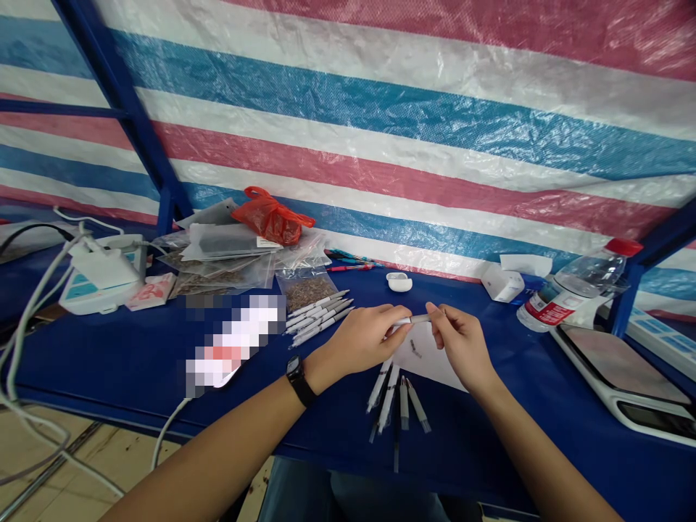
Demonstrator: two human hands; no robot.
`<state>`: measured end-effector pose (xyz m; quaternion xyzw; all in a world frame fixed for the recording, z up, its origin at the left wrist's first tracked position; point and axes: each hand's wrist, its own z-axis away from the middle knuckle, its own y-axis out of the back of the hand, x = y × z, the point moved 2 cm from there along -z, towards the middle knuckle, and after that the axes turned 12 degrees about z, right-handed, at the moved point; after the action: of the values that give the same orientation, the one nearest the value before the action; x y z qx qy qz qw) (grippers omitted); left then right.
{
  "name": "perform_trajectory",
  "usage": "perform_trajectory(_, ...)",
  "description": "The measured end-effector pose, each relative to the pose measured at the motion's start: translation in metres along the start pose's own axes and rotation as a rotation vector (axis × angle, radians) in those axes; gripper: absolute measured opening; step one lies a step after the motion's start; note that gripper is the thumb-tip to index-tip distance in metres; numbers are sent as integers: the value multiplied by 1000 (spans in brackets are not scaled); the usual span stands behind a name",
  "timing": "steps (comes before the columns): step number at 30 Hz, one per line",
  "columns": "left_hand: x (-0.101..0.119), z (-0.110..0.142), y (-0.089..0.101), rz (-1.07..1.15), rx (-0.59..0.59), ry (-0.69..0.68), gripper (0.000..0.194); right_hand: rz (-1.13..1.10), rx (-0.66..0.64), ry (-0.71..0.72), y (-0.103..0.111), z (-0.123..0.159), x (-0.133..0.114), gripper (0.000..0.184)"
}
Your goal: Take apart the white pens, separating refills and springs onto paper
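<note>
My left hand (370, 335), with a black watch on its wrist, grips the white barrel of a pen (418, 319). At the pen's grey end, the fingertips of my right hand (460, 341) are closed on it. Below the hands lies a white sheet of paper (443, 366) with a few small dark pieces (415, 349) on it, too small to name. Nearer me are white pen barrels (389, 399), grey-white pen parts (418, 406) and a thin ink refill (396, 446). Left of my hands, several white pens (320, 319) lie side by side.
Behind are filled plastic bags (307, 286), an orange bag (275, 217) and a white earbud case (399, 282). A bottle (576, 286) and a scale (625, 377) stand right. To the left are a lit, blurred phone (239, 344), cables and a power strip (103, 283).
</note>
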<state>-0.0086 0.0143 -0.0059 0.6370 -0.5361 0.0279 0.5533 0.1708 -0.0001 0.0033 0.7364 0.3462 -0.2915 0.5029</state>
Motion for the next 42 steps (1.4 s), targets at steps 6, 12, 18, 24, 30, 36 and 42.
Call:
perform_trajectory(6,0,-1,0,-9,0,3,23,10,-8,15,-1,0,1,66)
perform_trajectory(12,-1,-1,0,-11,1,-4,24,-2,-2,9,0,0,0,66)
perform_trajectory(18,0,0,0,-8,-7,-5,24,-2,1,23,0,0,-1,65)
perform_trajectory(24,-1,0,1,-5,1,-13,24,9,1,13,0,0,0,66)
perform_trajectory(30,-1,0,0,6,-18,-7,25,0,6,7,-1,0,1,64)
perform_trajectory(36,-1,0,0,11,-13,-1,25,-12,6,3,-1,0,-1,64)
perform_trajectory(42,0,-1,1,11,-13,1,25,5,2,-13,-1,1,-3,67)
